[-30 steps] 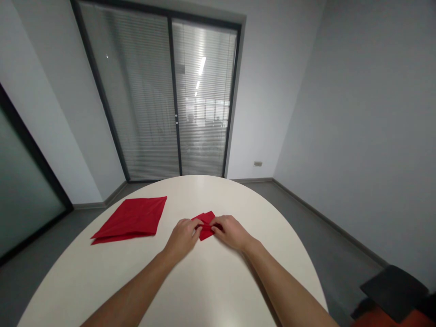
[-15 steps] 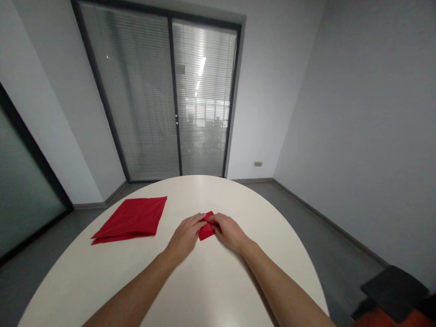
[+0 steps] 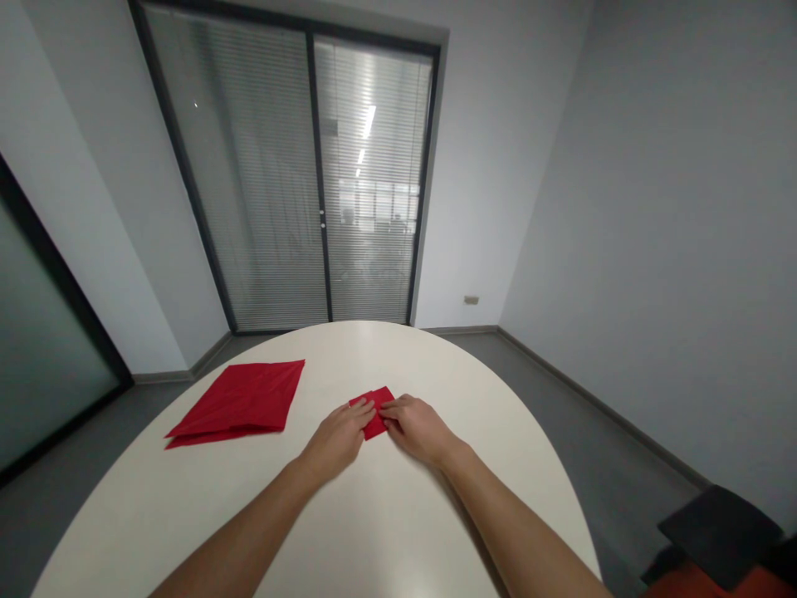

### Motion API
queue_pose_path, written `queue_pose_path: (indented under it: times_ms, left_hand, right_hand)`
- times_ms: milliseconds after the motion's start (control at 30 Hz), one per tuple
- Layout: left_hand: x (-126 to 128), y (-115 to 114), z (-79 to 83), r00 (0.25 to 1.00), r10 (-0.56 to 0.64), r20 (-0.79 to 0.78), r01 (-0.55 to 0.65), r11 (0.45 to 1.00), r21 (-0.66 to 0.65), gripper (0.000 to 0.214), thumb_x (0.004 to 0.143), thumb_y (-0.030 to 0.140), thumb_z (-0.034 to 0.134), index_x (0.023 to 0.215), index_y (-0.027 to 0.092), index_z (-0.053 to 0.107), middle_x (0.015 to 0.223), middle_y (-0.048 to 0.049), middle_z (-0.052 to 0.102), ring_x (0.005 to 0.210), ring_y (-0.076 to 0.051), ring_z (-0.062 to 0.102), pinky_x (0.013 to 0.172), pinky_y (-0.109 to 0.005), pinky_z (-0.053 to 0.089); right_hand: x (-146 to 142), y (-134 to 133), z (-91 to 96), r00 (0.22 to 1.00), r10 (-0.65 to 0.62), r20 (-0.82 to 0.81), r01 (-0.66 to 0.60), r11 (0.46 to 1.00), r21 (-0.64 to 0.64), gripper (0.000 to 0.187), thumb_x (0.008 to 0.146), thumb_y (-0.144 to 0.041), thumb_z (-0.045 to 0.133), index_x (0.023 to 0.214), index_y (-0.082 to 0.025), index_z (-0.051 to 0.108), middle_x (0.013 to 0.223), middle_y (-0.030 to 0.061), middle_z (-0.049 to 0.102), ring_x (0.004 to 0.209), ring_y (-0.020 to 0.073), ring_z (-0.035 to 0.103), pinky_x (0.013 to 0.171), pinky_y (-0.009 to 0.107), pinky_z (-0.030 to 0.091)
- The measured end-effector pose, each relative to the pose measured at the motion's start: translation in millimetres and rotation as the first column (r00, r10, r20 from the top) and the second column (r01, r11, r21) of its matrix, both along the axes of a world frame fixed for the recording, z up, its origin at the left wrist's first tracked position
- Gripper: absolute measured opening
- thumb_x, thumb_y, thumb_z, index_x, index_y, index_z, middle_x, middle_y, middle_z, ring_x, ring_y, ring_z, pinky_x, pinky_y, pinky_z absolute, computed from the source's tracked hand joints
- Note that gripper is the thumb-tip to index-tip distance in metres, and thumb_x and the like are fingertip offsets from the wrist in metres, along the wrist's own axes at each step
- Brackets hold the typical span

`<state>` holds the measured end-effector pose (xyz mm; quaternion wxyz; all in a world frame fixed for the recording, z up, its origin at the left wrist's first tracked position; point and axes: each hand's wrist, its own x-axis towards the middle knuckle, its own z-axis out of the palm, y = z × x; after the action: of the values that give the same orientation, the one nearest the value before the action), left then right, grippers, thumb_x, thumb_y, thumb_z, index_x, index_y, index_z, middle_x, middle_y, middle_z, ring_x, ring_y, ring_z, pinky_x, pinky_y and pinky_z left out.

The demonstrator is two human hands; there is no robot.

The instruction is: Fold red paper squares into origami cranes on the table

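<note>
- The small folded red piece point(image 3: 375, 428) lies on the round pale counter point(image 3: 354, 523), between and partly beneath both hands.
- The left hand point(image 3: 338, 433) is open, fingers stretched out and laid over the piece's left side, not gripping it.
- The right hand point(image 3: 421, 427) has its fingers bent, tips touching the piece's right side; whether they pinch it, I cannot tell.
- A larger folded red sheet point(image 3: 242, 399) lies left of the left hand, apart from it, its near edge showing stacked layers.
</note>
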<state>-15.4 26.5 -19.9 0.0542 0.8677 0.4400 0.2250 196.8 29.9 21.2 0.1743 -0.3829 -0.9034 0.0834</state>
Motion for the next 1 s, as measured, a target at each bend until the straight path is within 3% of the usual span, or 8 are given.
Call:
queue_pose_path:
  times_ms: [100, 233, 333, 500, 600, 733, 1000]
  left_hand:
    - [2, -4, 3.5, 0.999, 0.035, -0.035, -0.035, 0.999, -0.008, 0.054, 0.085, 0.009, 0.045, 0.137, 0.015, 0.057, 0.144, -0.0124, 0.055, 0.136, -0.023, 0.05, 0.115, -0.046, 0.038]
    - [4, -8, 8.8, 0.993, 0.073, -0.098, -0.079, 0.995, -0.059, 0.055, 0.089, 0.015, 0.043, 0.144, 0.012, 0.048, 0.152, -0.0135, 0.046, 0.143, -0.024, 0.04, 0.119, -0.048, 0.03]
    - [6, -11, 12.7, 0.986, 0.091, -0.143, -0.106, 0.989, -0.107, 0.057, 0.09, 0.017, 0.042, 0.146, 0.012, 0.045, 0.155, -0.0124, 0.041, 0.146, -0.023, 0.034, 0.121, -0.047, 0.024]
    - [5, -12, 15.8, 0.982, 0.093, -0.165, -0.113, 0.986, -0.12, 0.057, 0.09, 0.017, 0.039, 0.147, 0.013, 0.043, 0.156, -0.0103, 0.04, 0.146, -0.021, 0.033, 0.121, -0.046, 0.023]
    - [5, -11, 15.0, 0.984, 0.085, -0.157, -0.104, 0.988, -0.116, 0.057, 0.091, 0.019, 0.039, 0.147, 0.014, 0.043, 0.156, -0.0101, 0.04, 0.146, -0.02, 0.033, 0.121, -0.045, 0.023]
    - [5, -9, 11.3, 0.982, 0.084, -0.167, -0.101, 0.99, -0.097, 0.056, 0.092, 0.021, 0.04, 0.147, 0.016, 0.043, 0.155, -0.0094, 0.041, 0.146, -0.02, 0.034, 0.121, -0.045, 0.023]
    - [5, -9, 6.6, 0.946, 0.289, -0.149, -0.284, 0.957, 0.057, 0.053, 0.093, 0.019, 0.038, 0.143, 0.008, 0.047, 0.152, -0.0164, 0.045, 0.144, -0.03, 0.036, 0.119, -0.055, 0.024]
  right_hand:
    - [-5, -7, -1.3, 1.0, 0.003, 0.024, -0.003, 1.0, -0.011, 0.038, 0.1, -0.031, 0.045, 0.132, -0.019, 0.062, 0.133, 0.0131, 0.064, 0.124, 0.0258, 0.057, 0.107, 0.04, 0.038]
    - [-8, -14, -4.0, 0.993, -0.052, 0.103, 0.066, 0.987, -0.145, 0.068, 0.1, -0.054, 0.035, 0.154, -0.012, 0.032, 0.159, 0.0176, 0.03, 0.149, 0.0314, 0.024, 0.119, 0.053, 0.019]
    - [-6, -16, -0.8, 0.978, -0.112, 0.173, 0.153, 0.958, -0.244, 0.081, 0.098, -0.064, 0.027, 0.157, -0.008, 0.02, 0.162, 0.0176, 0.017, 0.152, 0.0323, 0.012, 0.121, 0.053, 0.012]
    - [-6, -17, 5.3, 0.948, -0.228, 0.223, 0.273, 0.941, -0.199, 0.083, 0.099, -0.061, 0.025, 0.155, -0.001, 0.022, 0.162, 0.021, 0.015, 0.151, 0.035, 0.01, 0.121, 0.054, 0.008]
    - [-9, -18, 3.0, 0.974, -0.164, 0.157, 0.187, 0.971, -0.147, 0.08, 0.099, -0.061, 0.025, 0.156, -0.005, 0.021, 0.163, 0.0182, 0.014, 0.152, 0.0313, 0.009, 0.122, 0.051, 0.007]
    - [-10, -16, -2.1, 0.988, -0.063, 0.137, 0.094, 0.968, -0.231, 0.081, 0.099, -0.064, 0.022, 0.157, -0.008, 0.018, 0.162, 0.017, 0.015, 0.152, 0.0285, 0.01, 0.122, 0.051, 0.01]
    - [-6, -13, -2.8, 0.99, -0.069, 0.12, 0.092, 0.975, -0.2, 0.075, 0.099, -0.058, 0.034, 0.155, -0.008, 0.028, 0.16, 0.019, 0.024, 0.15, 0.032, 0.02, 0.12, 0.054, 0.015]
